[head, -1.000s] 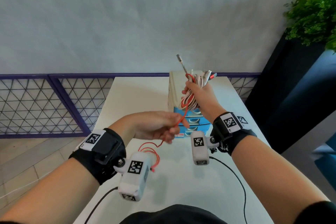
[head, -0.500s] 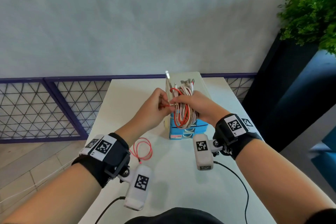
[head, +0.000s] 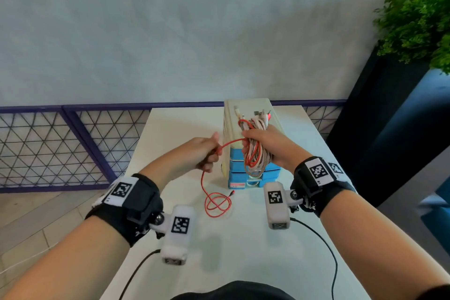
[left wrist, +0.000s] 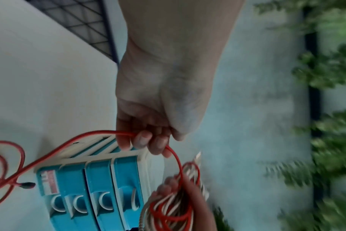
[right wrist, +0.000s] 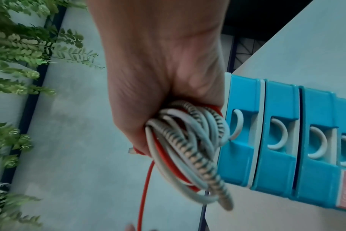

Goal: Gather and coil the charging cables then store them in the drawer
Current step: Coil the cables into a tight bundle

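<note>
My right hand (head: 264,145) grips a coiled bundle of white, red and braided cables (head: 254,156) in front of the small drawer unit (head: 250,114) with blue drawers. The same bundle (right wrist: 190,148) fills the right wrist view beside the drawer fronts (right wrist: 277,140). My left hand (head: 207,152) pinches the red cable (head: 233,142), which runs from the bundle through its fingers (left wrist: 146,140). The rest of the red cable (head: 216,204) hangs down and lies in loose loops on the white table (head: 170,129), its dark plug beside the unit's base. All drawers look closed.
A purple wire-mesh fence (head: 60,146) runs behind and left of the table. A dark planter with a green plant (head: 418,24) stands at the right. Black wrist-camera wires (head: 323,246) trail over the near table.
My left hand has drawn back left and down from the bundle, pulling out a stretch of red cable. The right hand has stayed at the drawer unit with the bundle.
</note>
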Available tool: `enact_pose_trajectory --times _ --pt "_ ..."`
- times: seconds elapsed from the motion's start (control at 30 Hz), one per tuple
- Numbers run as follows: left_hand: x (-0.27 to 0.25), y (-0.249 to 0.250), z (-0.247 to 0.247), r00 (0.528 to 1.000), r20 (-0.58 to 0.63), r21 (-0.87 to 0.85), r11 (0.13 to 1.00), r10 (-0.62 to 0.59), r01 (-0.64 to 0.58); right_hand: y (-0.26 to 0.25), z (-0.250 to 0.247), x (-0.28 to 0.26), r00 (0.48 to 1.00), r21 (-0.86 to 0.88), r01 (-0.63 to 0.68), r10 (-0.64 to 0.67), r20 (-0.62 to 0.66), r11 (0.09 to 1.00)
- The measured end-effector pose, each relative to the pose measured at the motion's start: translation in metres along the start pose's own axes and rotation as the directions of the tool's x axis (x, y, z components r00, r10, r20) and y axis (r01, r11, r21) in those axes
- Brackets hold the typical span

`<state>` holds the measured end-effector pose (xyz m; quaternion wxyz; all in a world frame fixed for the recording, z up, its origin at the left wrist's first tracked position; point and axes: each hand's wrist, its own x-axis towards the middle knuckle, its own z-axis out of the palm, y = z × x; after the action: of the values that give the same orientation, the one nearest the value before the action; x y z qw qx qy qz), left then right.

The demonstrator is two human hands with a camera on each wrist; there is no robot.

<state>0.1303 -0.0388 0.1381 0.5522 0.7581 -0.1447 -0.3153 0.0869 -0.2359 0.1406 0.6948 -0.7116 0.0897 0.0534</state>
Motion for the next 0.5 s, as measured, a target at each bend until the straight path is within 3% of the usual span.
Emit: enact_pose_trajectory --times 0.07,0.2,0.37,0.5 --pt "-0.005 -0.003 -0.005 0.994 0.089 -0.266 0.96 -0.062 0.084 0.004 -0.008 0.001 0.999 0.043 0.025 -0.023 -0.045 0.999" --pt "-0.008 0.0 0.005 0.993 0.121 -0.467 0.883 0.017 0.042 0.009 -0.004 0.006 0.995 0.027 0.05 -0.048 -0.09 0.998" --pt "-0.001 0.016 0.025 0.999 0.048 -0.522 0.853 0.024 0.004 0.011 0.014 0.008 0.998 0.001 0.052 -0.052 -0.042 0.999" --pt "0.004 0.021 0.033 1.0 -0.015 -0.487 0.873 0.022 -0.027 0.007 0.021 0.004 0.997 0.118 -0.002 -0.007 0.073 0.993"
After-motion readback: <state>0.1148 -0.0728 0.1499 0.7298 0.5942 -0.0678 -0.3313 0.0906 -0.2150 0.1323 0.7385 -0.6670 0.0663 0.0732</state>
